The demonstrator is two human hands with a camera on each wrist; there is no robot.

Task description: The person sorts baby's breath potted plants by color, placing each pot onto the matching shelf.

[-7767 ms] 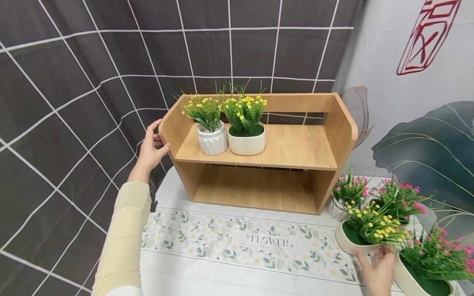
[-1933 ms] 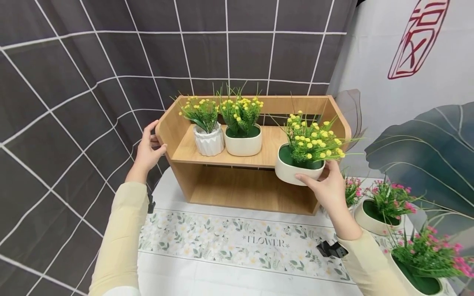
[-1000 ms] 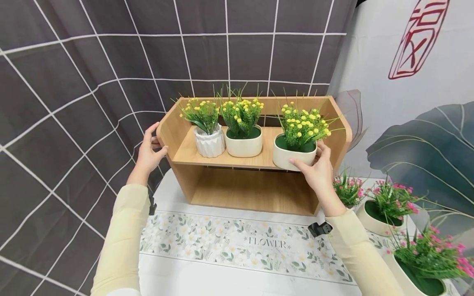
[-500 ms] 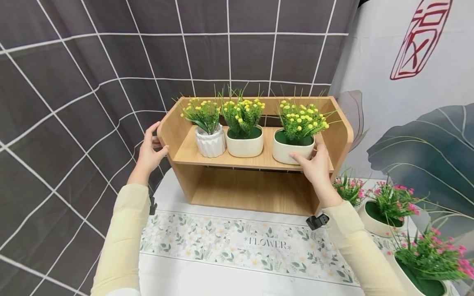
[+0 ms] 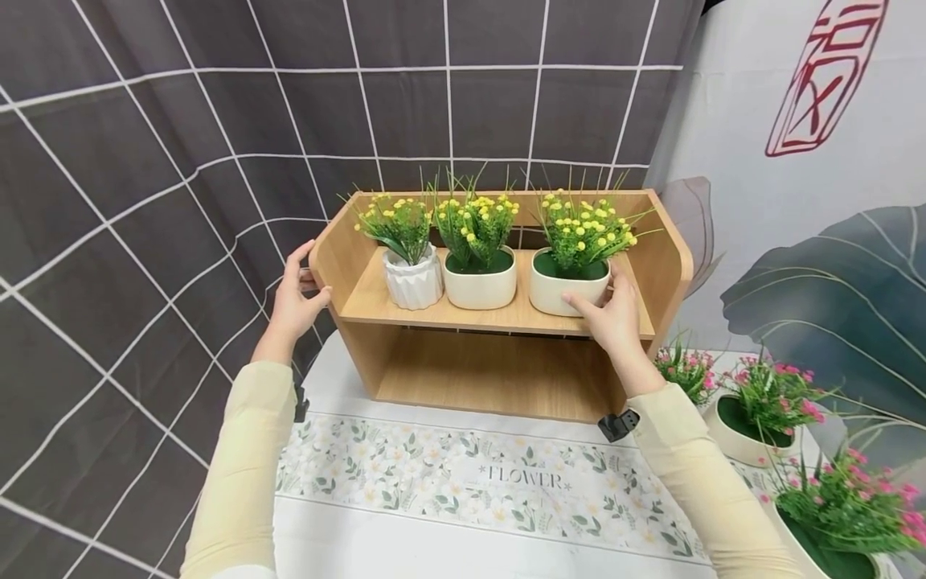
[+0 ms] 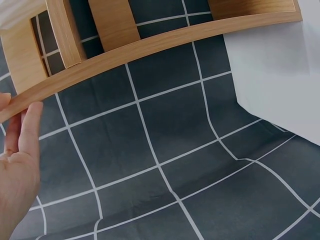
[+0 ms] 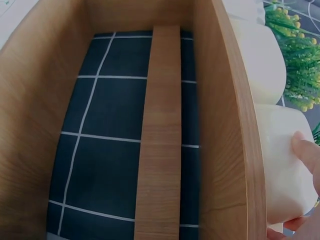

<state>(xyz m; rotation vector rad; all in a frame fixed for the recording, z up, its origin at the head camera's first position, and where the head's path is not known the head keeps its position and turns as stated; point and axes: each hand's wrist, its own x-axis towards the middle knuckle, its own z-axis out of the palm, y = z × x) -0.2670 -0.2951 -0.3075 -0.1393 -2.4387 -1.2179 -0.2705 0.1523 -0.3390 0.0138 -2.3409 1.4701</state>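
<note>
My right hand (image 5: 616, 315) grips the right end of an oval white pot, a potted plant with yellow flowers (image 5: 567, 289), upright on the upper board of a two-tier wooden shelf (image 5: 434, 320). The thumb presses its front; the other fingers are partly hidden behind it. In the right wrist view, that pot (image 7: 282, 165) sits right at the board's edge. To its left stand an oval yellow-flowered potted plant (image 5: 481, 288) and one in a ribbed white pot (image 5: 414, 283). My left hand (image 5: 292, 301) holds the shelf's left side panel, thumb and fingers on either side of its edge (image 6: 30, 95).
Several pink-flowered potted plants stand on the table right of the shelf, one (image 5: 752, 430) in an oval white pot and another (image 5: 832, 531) nearer the front. A floral runner (image 5: 470, 482) lies before the shelf. Dark checked cloth (image 5: 492, 104) hangs behind and left.
My right hand has brought the yellow-flowered potted plant from the table at the right onto the upper board, then moved it slightly back and left. My left hand has stayed on the side panel.
</note>
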